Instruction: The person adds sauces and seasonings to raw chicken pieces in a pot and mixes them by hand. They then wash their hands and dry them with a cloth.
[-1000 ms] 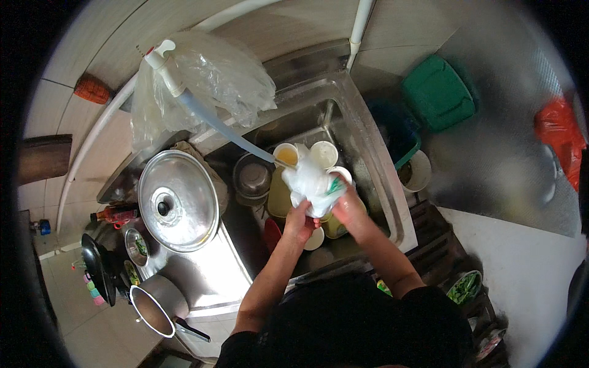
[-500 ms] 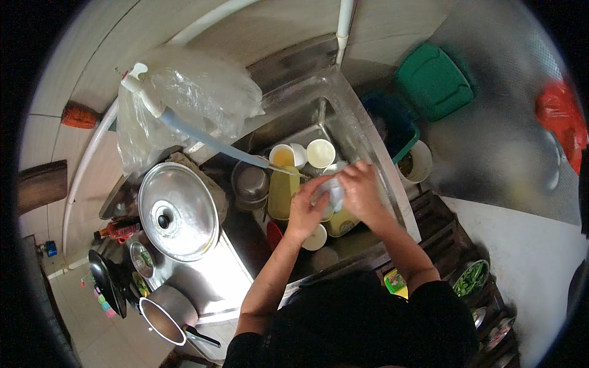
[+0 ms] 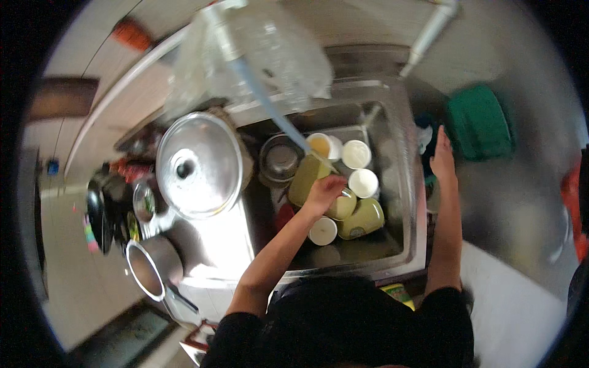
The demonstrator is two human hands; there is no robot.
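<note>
My left hand (image 3: 327, 192) hovers over the sink (image 3: 392, 245), above a pale yellow-green bowl (image 3: 342, 207). Its fingers look curled but are smeared, so whether anything is in them does not show. Stretched out past the sink's right rim, my right hand (image 3: 444, 158) has straight fingers and holds nothing visible. Beside its fingertips a white crumpled piece (image 3: 424, 138) shows in a dark blue bin. In the sink stand several white cups (image 3: 356, 154), yellow-green containers (image 3: 363, 219) and a metal bowl (image 3: 282, 158). A blue-grey hose (image 3: 264, 95) hangs down to them.
Left of the sink lie a large metal lid (image 3: 205, 184) and a pot with a black handle (image 3: 156, 267). A clear plastic bag (image 3: 288, 55) hangs behind. A green plastic object (image 3: 481, 122) is at the right, beyond the bin.
Both hands were together over the sink around a whitish thing. The right hand has gone right, over the bin, while the left stays above the dishes. The view has shifted.
</note>
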